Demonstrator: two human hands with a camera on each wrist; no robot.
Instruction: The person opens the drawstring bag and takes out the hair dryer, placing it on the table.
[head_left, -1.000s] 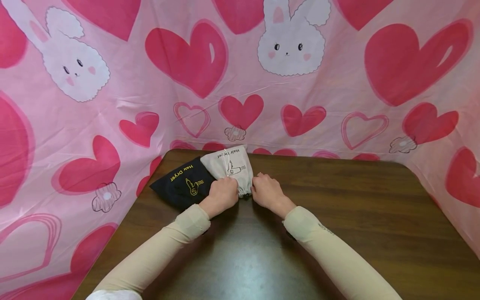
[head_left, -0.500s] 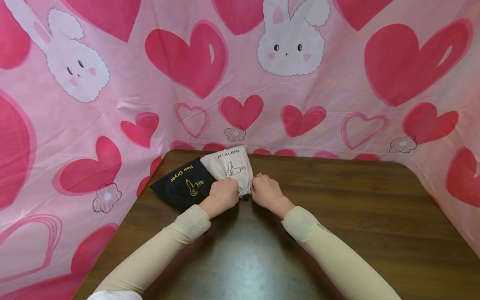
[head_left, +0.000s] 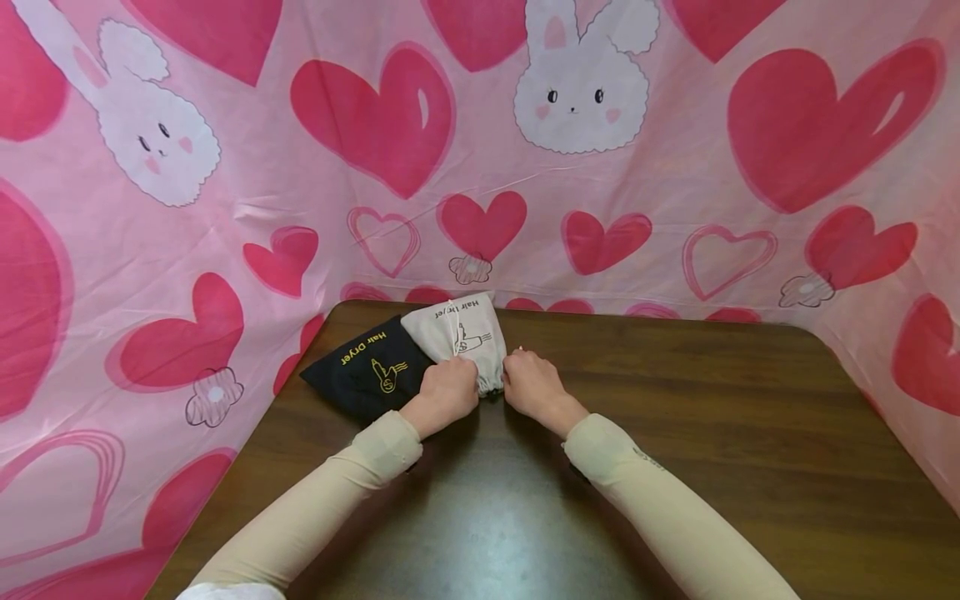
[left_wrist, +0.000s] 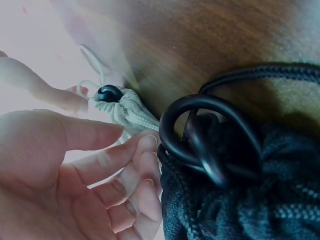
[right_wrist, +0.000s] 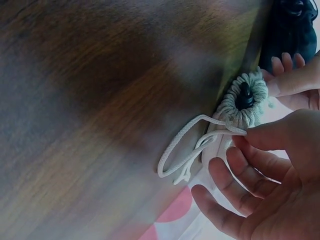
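A light grey drawstring bag (head_left: 491, 333) printed "Hair Dryer" lies at the back of the table, its mouth gathered around a black plug-like tip (right_wrist: 245, 96). My right hand (head_left: 536, 383) pinches the bag's white drawstring (right_wrist: 187, 145) between thumb and forefinger, the other fingers spread loosely. On the other side, my left hand (head_left: 450, 387) has thumb and forefinger at the gathered mouth, pinching the cloth edge. A black drawstring bag (head_left: 367, 367) with yellow print lies against the left hand, partly under the grey one. Thick glossy black loops (left_wrist: 192, 132) poke from its mouth.
The brown wooden table (head_left: 712, 417) stretches to the right and towards me. Pink cloth (head_left: 600, 192) with hearts and rabbits walls the back and both sides. A black cord (left_wrist: 260, 72) trails from the black bag across the wood.
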